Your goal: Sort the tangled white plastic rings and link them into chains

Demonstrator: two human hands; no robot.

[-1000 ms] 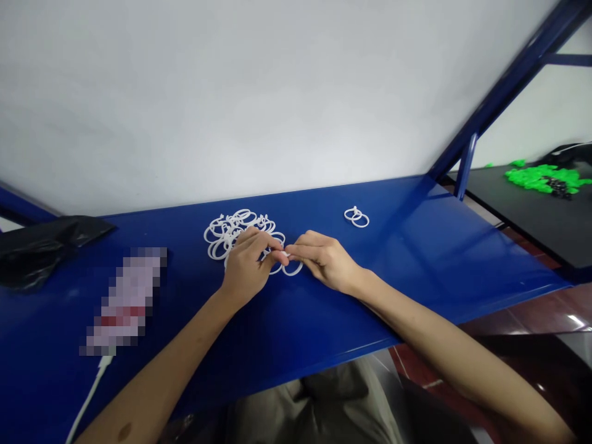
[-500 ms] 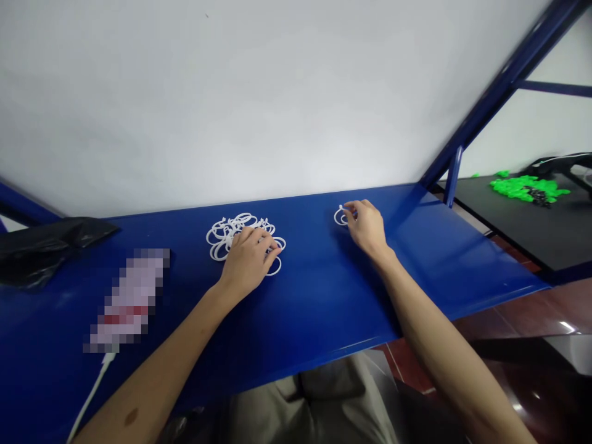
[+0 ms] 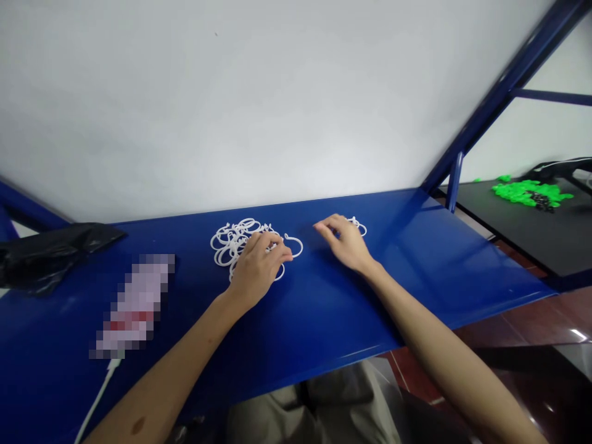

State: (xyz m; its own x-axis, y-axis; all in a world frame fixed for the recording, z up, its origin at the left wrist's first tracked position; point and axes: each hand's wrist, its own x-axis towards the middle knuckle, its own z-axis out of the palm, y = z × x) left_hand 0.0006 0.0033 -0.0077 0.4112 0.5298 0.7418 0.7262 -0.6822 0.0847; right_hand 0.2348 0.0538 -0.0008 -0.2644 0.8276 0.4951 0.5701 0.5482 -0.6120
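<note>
Left hand: bare left hand (image 3: 256, 268), fingers curled down over the right side of the pile, tips bunched at the rings; pinching or only pressing, cannot tell.
Right hand: bare right hand (image 3: 345, 246), fingers loosely spread, palm down, nothing visibly held, resting on or just above the shelf.
Main items: heap of tangled white plastic rings (image 3: 231, 243), partly under the left hand, on the shelf.
Loose ring: open white plastic ring (image 3: 295, 245) sticking out of the heap's right side, beside the left fingertips.
Small group: small cluster of white plastic rings (image 3: 361, 228), just behind the right fingers, partly hidden.
Just changed: right hand has moved off the small cluster toward the heap; the cluster shows again.
Surface: glossy blue metal shelf (image 3: 324, 314) under everything.
Left side: pixelated bottle-shaped object (image 3: 136, 305), too blurred to identify, with white cable (image 3: 99, 388); black plastic bag (image 3: 55, 253) beyond.
Far right: bright green pieces (image 3: 527, 192) on black tabletop (image 3: 513, 243).
Back: white wall (image 3: 231, 105), blue metal strut (image 3: 504, 102).
</note>
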